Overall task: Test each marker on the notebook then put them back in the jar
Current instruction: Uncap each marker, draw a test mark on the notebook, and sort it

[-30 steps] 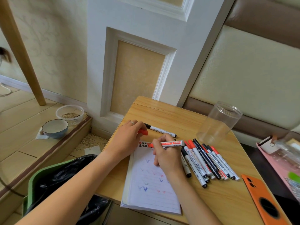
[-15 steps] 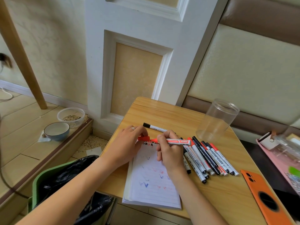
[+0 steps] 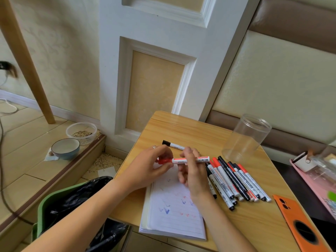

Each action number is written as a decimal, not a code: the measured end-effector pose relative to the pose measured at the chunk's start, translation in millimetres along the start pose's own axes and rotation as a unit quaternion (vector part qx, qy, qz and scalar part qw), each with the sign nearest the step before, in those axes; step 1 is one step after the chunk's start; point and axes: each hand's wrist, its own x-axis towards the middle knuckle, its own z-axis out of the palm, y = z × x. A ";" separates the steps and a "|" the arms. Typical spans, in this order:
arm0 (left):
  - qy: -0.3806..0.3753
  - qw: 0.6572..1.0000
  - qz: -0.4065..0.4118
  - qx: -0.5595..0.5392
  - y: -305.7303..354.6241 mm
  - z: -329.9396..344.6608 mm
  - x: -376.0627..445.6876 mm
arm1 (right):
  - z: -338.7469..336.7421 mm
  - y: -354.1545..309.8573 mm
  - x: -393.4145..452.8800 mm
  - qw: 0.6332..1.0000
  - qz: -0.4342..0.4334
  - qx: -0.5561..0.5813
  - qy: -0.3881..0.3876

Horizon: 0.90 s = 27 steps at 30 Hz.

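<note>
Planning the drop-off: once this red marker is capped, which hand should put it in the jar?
Right, probably. The right hand already holds the red marker by its barrel, and the jar stands on that side. The left hand only pinches the cap and would have to cross over.

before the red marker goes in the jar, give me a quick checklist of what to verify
1. Cap on red marker: the left hand holds the red cap at its end; full seating: cannot tell.
2. Grip on the barrel: right hand pinches it, held level above the notebook: ok.
3. Jar open and empty, upright on the table: ok.
4. Path to the jar: the marker pile lies just in front of it, so lift over: ok.
5. Red test marks on the page: present, but which are this marker's: cannot tell.
</note>
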 end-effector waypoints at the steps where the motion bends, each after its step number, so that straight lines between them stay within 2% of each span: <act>1: 0.003 1.000 -0.009 0.002 -2.4 -2.5 -0.5 | -1.1 -0.7 0.1 1.000 0.007 0.016 0.007; 4: 0.017 0.999 -0.036 -0.009 -8.6 -9.4 -2.5 | -4.5 -0.6 0.6 0.999 0.019 0.035 0.029; 8: 0.034 0.997 -0.050 -0.053 -8.3 -10.0 -3.9 | -5.6 2.0 0.8 0.999 -0.008 -0.028 0.016; 11: 0.015 0.995 -0.052 -0.087 -4.4 -8.5 -2.8 | -3.0 4.3 -0.2 0.995 -0.021 -0.095 -0.006; 16: -0.016 0.982 -0.121 -0.148 -4.8 -8.7 -1.9 | -0.1 3.8 -1.2 0.986 -0.021 -0.164 -0.018; 27: 0.004 0.980 -0.128 -0.155 -2.2 -2.8 -3.8 | 1.2 4.8 -0.3 0.984 -0.034 -0.173 -0.009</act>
